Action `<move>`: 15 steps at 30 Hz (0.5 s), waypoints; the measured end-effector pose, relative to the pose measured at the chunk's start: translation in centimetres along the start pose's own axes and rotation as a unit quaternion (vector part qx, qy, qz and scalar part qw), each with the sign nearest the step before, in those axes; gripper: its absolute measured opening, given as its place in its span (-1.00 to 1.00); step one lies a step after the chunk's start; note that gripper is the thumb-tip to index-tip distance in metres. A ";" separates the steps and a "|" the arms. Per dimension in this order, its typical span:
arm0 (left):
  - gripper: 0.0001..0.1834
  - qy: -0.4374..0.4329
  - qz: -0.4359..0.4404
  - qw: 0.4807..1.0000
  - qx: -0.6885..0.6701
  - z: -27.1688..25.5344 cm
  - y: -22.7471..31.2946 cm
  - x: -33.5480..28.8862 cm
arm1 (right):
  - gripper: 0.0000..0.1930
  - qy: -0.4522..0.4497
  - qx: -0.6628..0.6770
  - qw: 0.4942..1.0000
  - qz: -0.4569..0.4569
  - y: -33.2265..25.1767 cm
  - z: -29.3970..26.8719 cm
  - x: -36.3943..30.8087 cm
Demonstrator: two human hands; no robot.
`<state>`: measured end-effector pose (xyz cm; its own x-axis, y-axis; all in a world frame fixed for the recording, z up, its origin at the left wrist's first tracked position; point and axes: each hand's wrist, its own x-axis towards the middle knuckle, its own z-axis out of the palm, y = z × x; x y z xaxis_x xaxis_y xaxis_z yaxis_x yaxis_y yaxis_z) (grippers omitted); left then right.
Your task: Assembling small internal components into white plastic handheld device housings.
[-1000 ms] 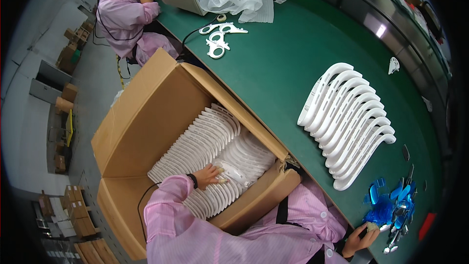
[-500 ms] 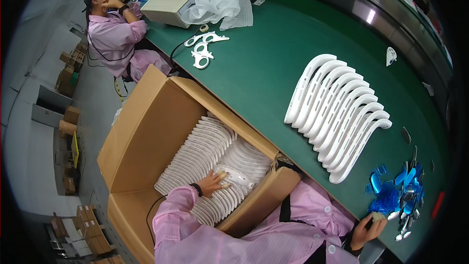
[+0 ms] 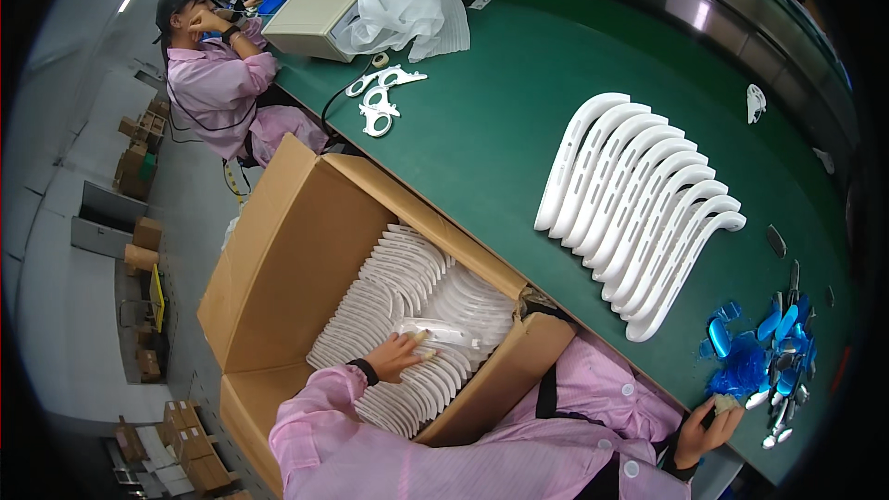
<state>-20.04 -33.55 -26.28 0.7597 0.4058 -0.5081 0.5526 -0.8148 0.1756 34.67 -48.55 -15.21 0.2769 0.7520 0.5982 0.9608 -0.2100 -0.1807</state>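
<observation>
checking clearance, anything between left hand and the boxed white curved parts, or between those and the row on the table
Nothing visible separates the left hand from the white curved parts; it appears to touch them. Between those and the row on the green table runs the cardboard box's table-side edge.

Wearer's two hands (image 3: 398, 358) (image 3: 707, 433), one open carton (image 3: 269, 255)

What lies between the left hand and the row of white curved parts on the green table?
In the head view: white curved parts packed in the cardboard box, then the box's table-side edge, then a strip of green tabletop.
</observation>
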 end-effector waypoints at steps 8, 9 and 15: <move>0.08 -0.028 -0.170 0.985 0.021 -3.0 1.8 -3.8 | -0.92 0.007 0.014 1.000 -0.019 0.2 0.2 -0.2; 0.08 -0.029 -0.172 0.985 0.021 -2.5 2.2 -4.1 | -0.92 0.006 0.017 1.000 -0.019 0.2 0.2 -0.2; 0.13 0.007 -0.248 0.969 -0.014 -1.3 4.6 -5.4 | -0.93 -0.003 0.023 1.000 -0.014 0.6 0.1 -0.5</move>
<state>-21.13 -38.90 -21.62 0.4040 0.7500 -0.5237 0.8592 -0.5076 -0.0641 35.06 -49.00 -15.72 0.2493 0.7611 0.5989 0.9668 -0.1597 -0.1995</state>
